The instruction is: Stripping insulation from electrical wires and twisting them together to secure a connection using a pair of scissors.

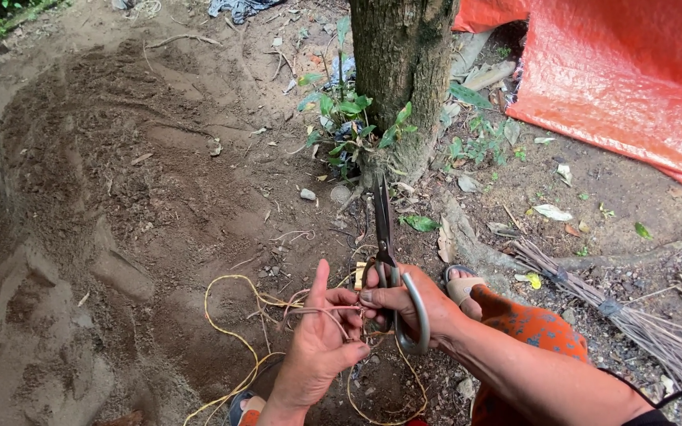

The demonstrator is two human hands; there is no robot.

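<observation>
My right hand (412,304) grips the metal loop handles of a large pair of scissors (383,229). Its dark blades are closed and point away toward the tree trunk (400,71). My left hand (321,339) is beside it, palm up with the index finger raised, pinching a thin pale string (317,310) that runs across to the right hand. A long yellowish cord (226,315) loops on the soil below both hands.
Bare dug soil (104,197) spreads to the left. Small green plants (345,118) grow at the trunk's base. An orange tarp (625,71) lies at the upper right, a twig broom (625,315) at the right. My sandalled foot (459,284) and patterned orange clothing (530,327) are below.
</observation>
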